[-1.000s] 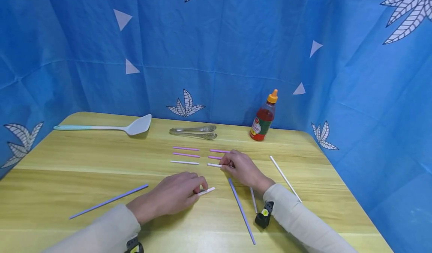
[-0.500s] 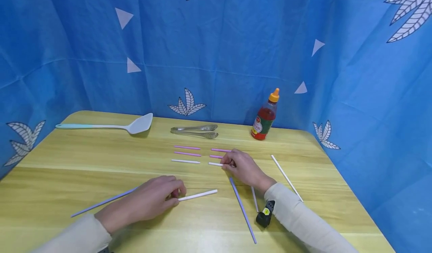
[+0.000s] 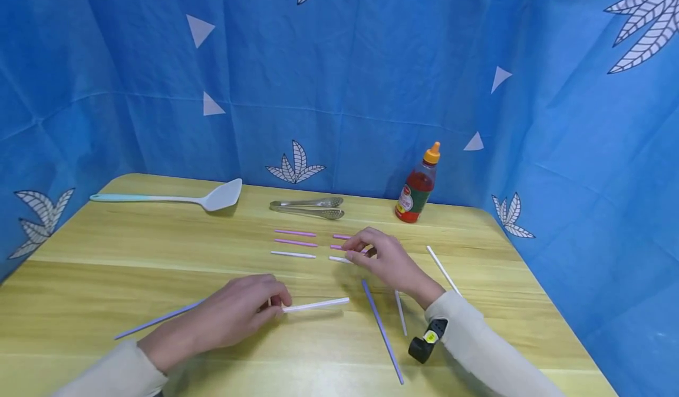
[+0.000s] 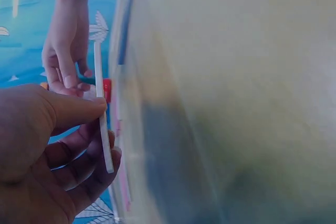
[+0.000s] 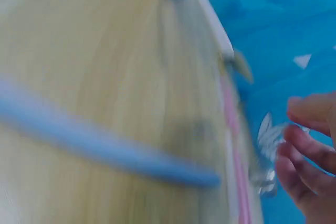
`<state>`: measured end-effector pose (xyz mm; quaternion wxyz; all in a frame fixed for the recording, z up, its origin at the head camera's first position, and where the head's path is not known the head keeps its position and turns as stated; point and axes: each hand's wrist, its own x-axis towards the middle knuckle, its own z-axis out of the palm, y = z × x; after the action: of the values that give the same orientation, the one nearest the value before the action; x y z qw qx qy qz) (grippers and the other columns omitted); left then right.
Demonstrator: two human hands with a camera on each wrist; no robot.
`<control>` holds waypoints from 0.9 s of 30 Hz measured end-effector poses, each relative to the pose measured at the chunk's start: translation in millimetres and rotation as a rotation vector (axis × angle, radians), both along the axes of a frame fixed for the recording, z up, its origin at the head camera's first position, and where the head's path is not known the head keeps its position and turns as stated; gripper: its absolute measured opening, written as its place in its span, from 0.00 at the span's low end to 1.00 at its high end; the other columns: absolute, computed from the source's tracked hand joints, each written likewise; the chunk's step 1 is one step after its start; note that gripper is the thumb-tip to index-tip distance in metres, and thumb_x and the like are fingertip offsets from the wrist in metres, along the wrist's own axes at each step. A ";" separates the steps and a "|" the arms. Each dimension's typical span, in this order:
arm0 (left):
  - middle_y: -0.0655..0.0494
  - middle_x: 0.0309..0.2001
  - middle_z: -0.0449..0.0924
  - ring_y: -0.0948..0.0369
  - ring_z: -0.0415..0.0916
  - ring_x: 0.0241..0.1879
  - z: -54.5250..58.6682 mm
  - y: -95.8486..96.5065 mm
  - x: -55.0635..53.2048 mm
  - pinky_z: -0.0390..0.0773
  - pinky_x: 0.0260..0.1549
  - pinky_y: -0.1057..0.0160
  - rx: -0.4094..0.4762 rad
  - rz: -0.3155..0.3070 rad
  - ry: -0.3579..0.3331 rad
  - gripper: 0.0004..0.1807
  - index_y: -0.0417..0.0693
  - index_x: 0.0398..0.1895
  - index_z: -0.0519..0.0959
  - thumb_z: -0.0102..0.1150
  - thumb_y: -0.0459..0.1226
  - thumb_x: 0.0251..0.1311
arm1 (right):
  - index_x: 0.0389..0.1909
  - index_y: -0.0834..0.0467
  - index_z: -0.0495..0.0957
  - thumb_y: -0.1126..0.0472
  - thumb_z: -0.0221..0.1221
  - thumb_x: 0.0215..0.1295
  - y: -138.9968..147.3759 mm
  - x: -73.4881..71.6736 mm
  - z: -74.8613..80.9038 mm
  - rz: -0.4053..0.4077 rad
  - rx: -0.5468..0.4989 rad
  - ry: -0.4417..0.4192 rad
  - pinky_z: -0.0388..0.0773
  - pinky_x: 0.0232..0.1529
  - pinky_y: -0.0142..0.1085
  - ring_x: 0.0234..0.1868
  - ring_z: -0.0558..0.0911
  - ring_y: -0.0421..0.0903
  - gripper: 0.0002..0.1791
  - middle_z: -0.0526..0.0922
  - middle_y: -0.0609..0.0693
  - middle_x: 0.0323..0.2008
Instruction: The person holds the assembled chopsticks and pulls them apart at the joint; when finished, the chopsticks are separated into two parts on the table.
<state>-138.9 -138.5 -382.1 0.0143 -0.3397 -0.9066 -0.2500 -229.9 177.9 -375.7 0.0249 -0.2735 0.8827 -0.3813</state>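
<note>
Item: left hand (image 3: 244,308), thumb and fingers pinching a long white stick (image 3: 316,305) toward one end; both lie on the near side of the tongs (image 3: 318,212).
Item: right hand (image 3: 384,258), nearer than the tongs and to their right, fingers loosely bent, nothing held, over a short white stick (image 3: 339,260).
Handling, my judgement: a light pinch suits so slim a piece, which could pivot; I would carry it level and clear of the pink sticks (image 3: 295,232) before the tongs.
Materials: sticks straight, smooth-looking; tongs metal, perforated tips; tabletop (image 3: 159,255) pale wood grain beneath them.
</note>
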 end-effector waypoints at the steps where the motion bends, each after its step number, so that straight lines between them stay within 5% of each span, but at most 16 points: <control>1: 0.73 0.38 0.80 0.75 0.75 0.38 3.2 0.8 0.5 0.80 0.40 0.63 0.001 0.002 -0.008 0.06 0.57 0.47 0.86 0.67 0.35 0.74 | 0.55 0.55 0.88 0.54 0.64 0.81 -1.6 4.3 2.8 0.027 -0.018 -0.025 0.84 0.53 0.40 0.52 0.84 0.45 0.12 0.88 0.47 0.53; 6: 0.73 0.38 0.81 0.75 0.74 0.37 15.8 4.0 3.3 0.80 0.38 0.65 0.004 0.025 -0.029 0.07 0.57 0.49 0.87 0.67 0.35 0.75 | 0.61 0.57 0.86 0.51 0.59 0.85 -14.1 27.9 10.4 0.156 -0.073 -0.162 0.84 0.50 0.35 0.51 0.86 0.47 0.17 0.88 0.52 0.60; 12: 0.71 0.39 0.82 0.74 0.75 0.37 21.1 4.8 6.0 0.81 0.38 0.65 0.004 0.036 0.005 0.07 0.57 0.48 0.88 0.68 0.35 0.74 | 0.60 0.58 0.87 0.51 0.58 0.85 -22.9 46.3 8.5 0.251 -0.086 -0.282 0.84 0.38 0.33 0.39 0.87 0.46 0.17 0.91 0.55 0.47; 15: 0.70 0.40 0.82 0.74 0.76 0.37 21.7 5.8 7.1 0.82 0.38 0.65 0.008 0.031 0.049 0.06 0.57 0.48 0.88 0.68 0.35 0.74 | 0.55 0.55 0.89 0.52 0.61 0.83 -24.4 50.0 6.0 0.262 -0.081 -0.259 0.79 0.33 0.30 0.31 0.81 0.39 0.14 0.91 0.54 0.41; 22: 0.66 0.43 0.82 0.73 0.77 0.37 20.4 10.5 11.5 0.84 0.37 0.68 0.012 -0.026 0.215 0.08 0.56 0.47 0.88 0.70 0.33 0.73 | 0.51 0.55 0.91 0.55 0.63 0.81 -23.7 52.7 1.8 0.286 -0.024 -0.152 0.75 0.35 0.27 0.32 0.76 0.32 0.11 0.90 0.46 0.40; 27: 0.68 0.40 0.81 0.74 0.75 0.35 19.0 13.7 11.2 0.82 0.36 0.67 -0.004 0.002 0.235 0.04 0.56 0.44 0.88 0.69 0.36 0.74 | 0.50 0.56 0.91 0.55 0.64 0.80 -22.2 55.2 2.3 0.272 0.002 -0.128 0.72 0.33 0.26 0.30 0.73 0.32 0.10 0.88 0.42 0.39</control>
<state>-127.7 -124.7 -363.0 0.1202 -0.3660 -0.8994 -0.2068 -174.6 155.8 -373.3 0.1328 -0.3655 0.8346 -0.3902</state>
